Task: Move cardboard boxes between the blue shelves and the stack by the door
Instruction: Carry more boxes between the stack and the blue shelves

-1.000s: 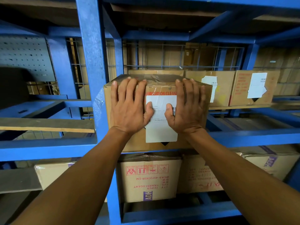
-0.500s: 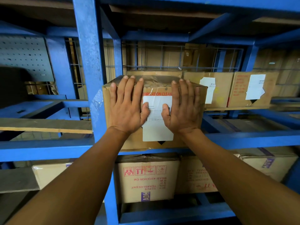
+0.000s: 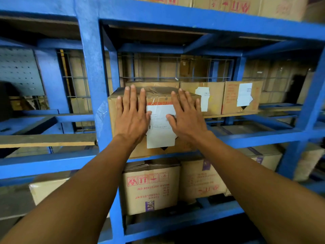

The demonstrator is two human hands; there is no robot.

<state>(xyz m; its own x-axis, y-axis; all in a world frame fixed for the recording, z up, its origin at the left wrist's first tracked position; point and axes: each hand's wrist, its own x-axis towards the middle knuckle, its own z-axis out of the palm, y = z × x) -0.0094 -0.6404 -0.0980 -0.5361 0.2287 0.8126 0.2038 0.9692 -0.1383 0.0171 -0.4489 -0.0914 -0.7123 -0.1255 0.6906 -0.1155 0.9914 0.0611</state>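
A brown cardboard box with red print and a white label sits on the middle level of the blue shelves, just right of a blue upright post. My left hand lies flat on the box's front face, fingers spread and pointing up. My right hand presses flat on the same face to the right of the label. Neither hand grips the box. The stack by the door is out of view.
Two more labelled boxes stand further back on the same level. Below are several boxes, one with red handling symbols. More boxes sit on the top level. A wire grid backs the shelf. A wooden board lies at left.
The box has slid deeper into the shelf under both flat palms. My view has tilted up, showing the top level with its boxes.
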